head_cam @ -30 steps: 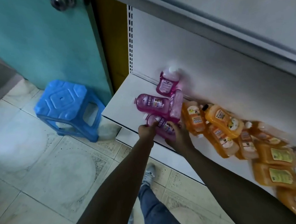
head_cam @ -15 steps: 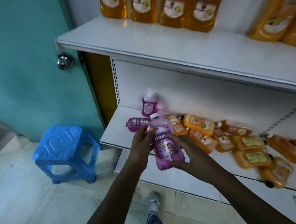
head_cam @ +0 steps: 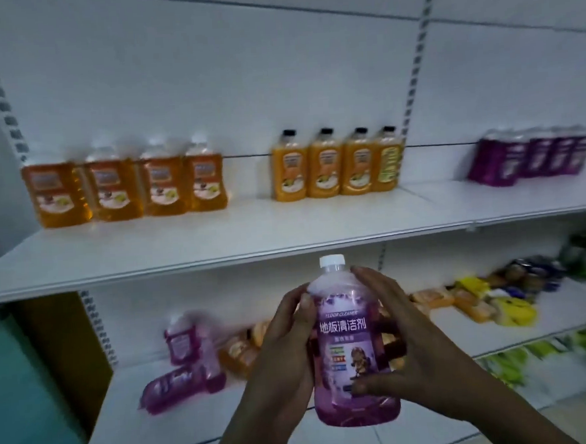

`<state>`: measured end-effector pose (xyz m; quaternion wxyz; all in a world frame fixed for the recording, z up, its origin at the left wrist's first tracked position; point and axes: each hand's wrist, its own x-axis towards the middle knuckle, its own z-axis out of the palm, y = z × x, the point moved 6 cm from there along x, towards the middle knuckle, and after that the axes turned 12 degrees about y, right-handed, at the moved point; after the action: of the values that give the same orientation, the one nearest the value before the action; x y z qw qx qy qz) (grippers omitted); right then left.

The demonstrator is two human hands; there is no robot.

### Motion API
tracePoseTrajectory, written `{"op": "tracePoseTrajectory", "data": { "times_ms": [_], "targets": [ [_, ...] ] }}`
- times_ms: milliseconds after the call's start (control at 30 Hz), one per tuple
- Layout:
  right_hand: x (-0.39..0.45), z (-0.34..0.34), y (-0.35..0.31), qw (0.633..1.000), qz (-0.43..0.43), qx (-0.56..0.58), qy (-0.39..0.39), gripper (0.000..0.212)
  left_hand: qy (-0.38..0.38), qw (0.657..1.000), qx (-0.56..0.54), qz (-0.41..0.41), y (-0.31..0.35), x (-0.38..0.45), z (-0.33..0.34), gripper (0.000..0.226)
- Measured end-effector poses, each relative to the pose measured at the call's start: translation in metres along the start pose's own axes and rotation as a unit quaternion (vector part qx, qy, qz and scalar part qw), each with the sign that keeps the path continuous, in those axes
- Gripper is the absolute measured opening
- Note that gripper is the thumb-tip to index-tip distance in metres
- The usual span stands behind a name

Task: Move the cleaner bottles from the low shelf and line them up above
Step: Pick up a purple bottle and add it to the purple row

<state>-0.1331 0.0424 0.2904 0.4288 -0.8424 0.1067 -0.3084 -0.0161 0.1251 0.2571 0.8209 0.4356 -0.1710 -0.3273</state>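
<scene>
Lifted higher than half a second ago, the pink floor-cleaner bottle now stands upright in front of the edge of the upper shelf, its white cap just below that edge, and the view has swung up off the blue stool and floor. Both hands clasp it: the left hand is wrapped around its left side with the thumb lying up the label, and the right hand is pressed against its right side, fingers curled over the shoulder and the thumb across the lower front. Behind the hands, on the low shelf, more pink bottles lie tumbled at the left, with orange bottles lying beside them and yellow packs further right, all blurred. On the upper shelf stand three upright rows against the back wall: four amber bottles at left, four orange black-capped bottles in the middle, and purple bottles at right
</scene>
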Motion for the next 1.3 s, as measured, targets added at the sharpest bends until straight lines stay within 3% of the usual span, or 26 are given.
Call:
{"op": "tracePoseTrajectory", "data": {
  "times_ms": [367, 533, 600, 700, 767, 933, 1167, 1300],
  "targets": [
    [-0.048, -0.217, 0.003, 0.979, 0.029, -0.027, 0.198, 0.112, -0.213, 0.974, 0.064, -0.037, -0.046, -0.001, 0.234, 0.033],
    [-0.068, -0.326, 0.028, 0.965, 0.01, -0.068, 0.254, 0.099, -0.284, 0.949, 0.126, 0.059, -0.1, 0.009, 0.33, 0.039],
    [-0.072, -0.374, 0.043, 0.961, 0.005, -0.067, 0.268, 0.1, -0.337, 0.921, 0.156, 0.116, -0.127, 0.01, 0.367, 0.048],
    [-0.07, -0.435, 0.066, 0.958, 0.002, -0.042, 0.284, 0.099, -0.414, 0.87, 0.221, 0.152, -0.173, 0.011, 0.413, 0.098],
    [-0.067, -0.47, 0.084, 0.955, -0.004, -0.023, 0.296, 0.1, -0.389, 0.858, 0.272, 0.194, -0.195, 0.018, 0.441, 0.113],
    [-0.047, -0.521, 0.129, 0.959, -0.002, -0.058, 0.278, 0.1, -0.32, 0.887, 0.258, 0.208, -0.236, 0.052, 0.489, 0.104],
    [0.009, -0.578, 0.2, 0.943, -0.013, -0.242, 0.229, 0.114, -0.261, 0.89, 0.303, 0.218, -0.291, 0.136, 0.541, 0.098],
    [0.062, -0.613, 0.258, 0.936, -0.024, -0.243, 0.255, 0.106, -0.241, 0.864, 0.363, 0.253, -0.318, 0.212, 0.575, 0.099]
  ]
}}
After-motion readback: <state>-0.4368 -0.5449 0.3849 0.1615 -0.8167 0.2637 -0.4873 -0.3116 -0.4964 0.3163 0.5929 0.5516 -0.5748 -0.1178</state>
